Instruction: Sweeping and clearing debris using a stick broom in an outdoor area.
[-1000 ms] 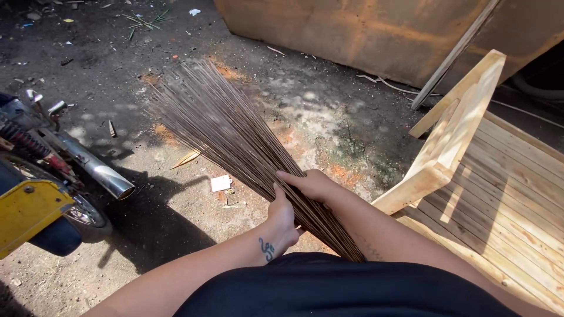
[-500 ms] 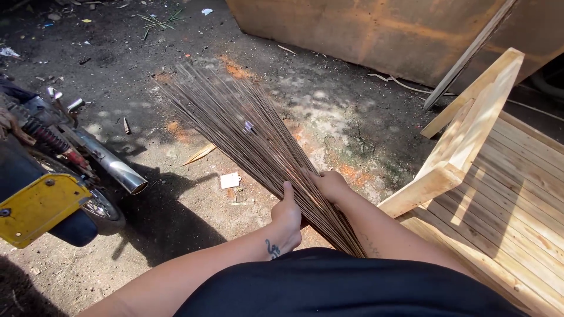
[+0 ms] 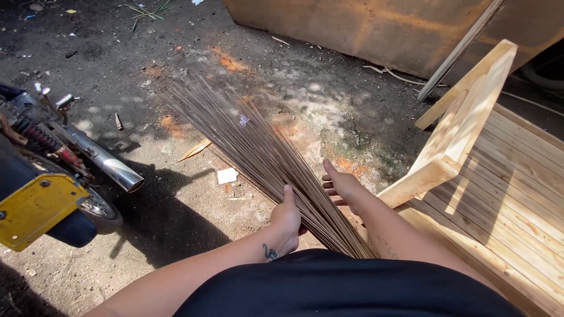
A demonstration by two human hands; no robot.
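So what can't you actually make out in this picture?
- Bundle of thin sticks, head view: its near end vanishes behind the dark shirt.
- Left hand: fingers hidden behind the sticks.
- Motorbike: cut off by the left edge.
- Wooden frame: runs past the right edge.

sticks [image 3: 252,147]: grey-brown bundle, fine parallel streaks
left hand [image 3: 286,222]: small dark tattoo at wrist
shirt [image 3: 346,287]: plain black
wooden chair [image 3: 493,158]: pale yellow raw wood, slatted, sunlit stripes
ground [image 3: 176,58]: dark grey-black dirt, orange rust patches, dappled light
motorbike panel [image 3: 35,208]: yellow
exhaust pipe [image 3: 106,161]: shiny chrome
shock spring [image 3: 32,132]: red
paper scrap [image 3: 227,175]: white
slab behind [image 3: 364,29]: rusty orange-brown
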